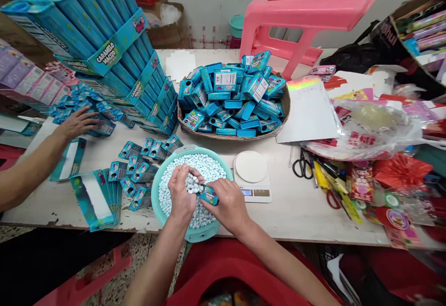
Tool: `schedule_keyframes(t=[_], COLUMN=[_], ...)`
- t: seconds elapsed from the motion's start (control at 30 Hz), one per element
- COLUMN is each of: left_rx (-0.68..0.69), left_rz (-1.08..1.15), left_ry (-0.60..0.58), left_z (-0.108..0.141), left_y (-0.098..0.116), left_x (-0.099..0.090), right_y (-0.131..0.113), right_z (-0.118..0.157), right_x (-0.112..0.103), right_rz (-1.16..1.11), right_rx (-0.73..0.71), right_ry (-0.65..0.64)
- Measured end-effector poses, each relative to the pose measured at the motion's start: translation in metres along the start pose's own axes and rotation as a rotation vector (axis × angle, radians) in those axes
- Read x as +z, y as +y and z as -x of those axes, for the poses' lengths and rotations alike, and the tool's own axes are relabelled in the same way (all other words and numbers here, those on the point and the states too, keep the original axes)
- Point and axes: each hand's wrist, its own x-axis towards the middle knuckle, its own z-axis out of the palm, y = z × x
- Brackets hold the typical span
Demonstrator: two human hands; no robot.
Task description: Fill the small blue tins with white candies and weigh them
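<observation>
My left hand (181,197) is cupped around a handful of small pale candies (192,183). In my right hand (230,204) is a small blue candy box (209,195), its end turned toward the candies and touching or nearly touching them. Both hands are over a turquoise basin (156,208) filled with loose pale candies (209,164). Several small blue boxes (139,171) with round holes in their ends stand just left of the basin. To its right is a white kitchen scale (252,176) with a round plate.
Behind the basin, a cardboard tray (230,137) is heaped with blue boxes. Tall stacked display boxes (114,55) rise at the left, near another person's hand (75,122). Flat blue cartons (94,199) lie at the front left. Scissors (302,166), pens and wrappers clutter the right.
</observation>
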Motion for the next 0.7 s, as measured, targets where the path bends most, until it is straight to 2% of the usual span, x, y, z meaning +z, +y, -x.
schedule_keyframes(t=[0.17,0.33,0.7], left_rx=[0.009,0.120,0.106], left_rz=[-0.035,-0.060,-0.118], left_ry=[0.025,-0.033,-0.024], left_z=[0.003,0.007,0.009], left_y=[0.000,0.000,0.001], left_x=[0.001,0.005,0.012], right_y=[0.004,0.005,0.002], right_z=[0.001,0.001,0.000], right_x=[0.001,0.001,-0.003], right_rz=[-0.047,-0.077,-0.085], right_rx=[0.033,0.063,0.077], right_ry=[0.010,0.012,0.037])
